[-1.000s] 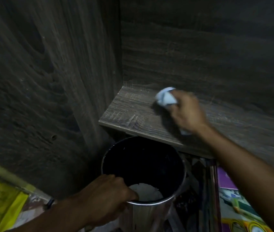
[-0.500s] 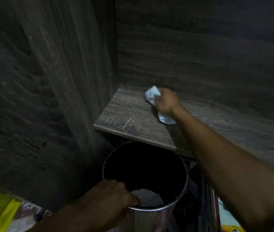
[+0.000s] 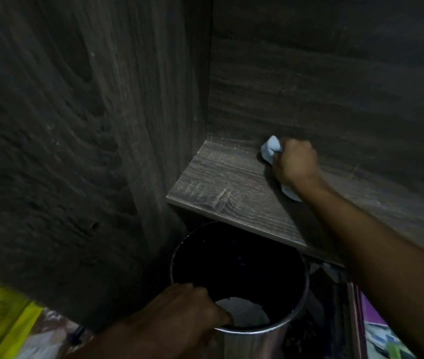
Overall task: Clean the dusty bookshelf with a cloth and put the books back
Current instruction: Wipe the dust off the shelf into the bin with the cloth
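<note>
Dark wood-grain bookshelf, dim light. Right hand at 3 o'clock, fingers curled tight round a pale blue cloth, which is pressed on the shelf board near the back corner. Left hand at 6 o'clock, fingers hooked over the rim of a steel bin below the shelf edge. Book covers at 4 o'clock, low beside the bin.

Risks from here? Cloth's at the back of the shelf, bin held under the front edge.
1. The metal bin sits under only part of the shelf; dust that the cloth sweeps off further right could land on the books below.
2. The left hand grips just one side of the rim, so the bin might tip.
</note>
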Motion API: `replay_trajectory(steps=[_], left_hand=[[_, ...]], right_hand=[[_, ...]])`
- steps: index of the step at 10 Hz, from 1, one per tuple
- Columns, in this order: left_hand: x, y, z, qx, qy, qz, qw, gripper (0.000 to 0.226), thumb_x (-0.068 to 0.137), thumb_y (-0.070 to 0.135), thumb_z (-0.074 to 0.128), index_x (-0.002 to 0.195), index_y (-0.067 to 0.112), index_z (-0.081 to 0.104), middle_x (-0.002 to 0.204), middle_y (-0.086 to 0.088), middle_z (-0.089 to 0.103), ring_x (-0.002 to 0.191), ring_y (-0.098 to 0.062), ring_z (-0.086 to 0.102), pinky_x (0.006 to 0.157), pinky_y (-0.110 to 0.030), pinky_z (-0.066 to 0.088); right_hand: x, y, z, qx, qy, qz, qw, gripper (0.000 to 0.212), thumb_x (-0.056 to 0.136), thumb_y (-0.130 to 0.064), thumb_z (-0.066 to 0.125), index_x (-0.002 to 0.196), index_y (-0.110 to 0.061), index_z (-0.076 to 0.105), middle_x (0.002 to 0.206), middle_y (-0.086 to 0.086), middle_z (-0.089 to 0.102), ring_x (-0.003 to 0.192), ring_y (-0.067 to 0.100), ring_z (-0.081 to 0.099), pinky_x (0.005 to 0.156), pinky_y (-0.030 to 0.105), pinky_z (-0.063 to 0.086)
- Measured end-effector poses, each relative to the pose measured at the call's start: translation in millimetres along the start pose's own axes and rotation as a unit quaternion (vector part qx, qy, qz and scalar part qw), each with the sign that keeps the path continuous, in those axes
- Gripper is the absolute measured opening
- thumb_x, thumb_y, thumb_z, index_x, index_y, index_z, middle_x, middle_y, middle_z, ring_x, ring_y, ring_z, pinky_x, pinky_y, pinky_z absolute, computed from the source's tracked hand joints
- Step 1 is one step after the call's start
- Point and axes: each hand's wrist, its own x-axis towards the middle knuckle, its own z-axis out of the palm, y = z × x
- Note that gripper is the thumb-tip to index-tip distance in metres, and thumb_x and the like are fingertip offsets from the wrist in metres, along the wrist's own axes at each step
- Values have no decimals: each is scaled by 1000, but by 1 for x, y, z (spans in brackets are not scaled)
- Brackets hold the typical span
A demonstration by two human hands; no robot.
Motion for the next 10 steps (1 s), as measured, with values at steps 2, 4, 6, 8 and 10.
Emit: replay_trajectory(steps=[2,4,6,8,10], left_hand=[[5,-17,26,-15,24,-10,1000,22,94,25,49,114,22,57,114,-7,61,108,-30,56,78,-25,30],[4,-14,20,-19,52,-12,998,21,94,19,48,111,19,61,112,-10,63,106,-31,57,76,-26,32],[3,-16,19,-32,84,0,996,21,91,18,50,111,19,59,110,-9,63,105,-32,58,76,-25,30],[5,-17,9,-65,122,32,990,30,80,20,58,107,31,48,102,-8,66,100,-29,61,68,-24,30],[4,-18,2,-62,125,54,989,16,79,28,52,92,21,58,91,-8,66,88,-30,62,63,-25,29]], right_hand=[[23,-80,31,111,-55,-108,986,22,94,-14,56,112,-8,67,115,18,68,106,35,64,78,32,45],[16,-88,39,147,-120,-175,966,21,91,-15,51,107,-18,65,110,7,69,104,27,63,88,37,49],[-3,-60,-15,284,-258,-265,884,31,93,0,49,83,-25,65,97,-11,70,89,-3,64,79,20,49],[29,-61,13,121,-153,-234,952,24,93,-5,47,108,-14,64,116,3,66,102,14,59,83,25,41],[-9,-87,45,122,-158,-316,928,13,72,-15,39,75,-20,51,86,-4,66,79,16,60,80,40,49]])
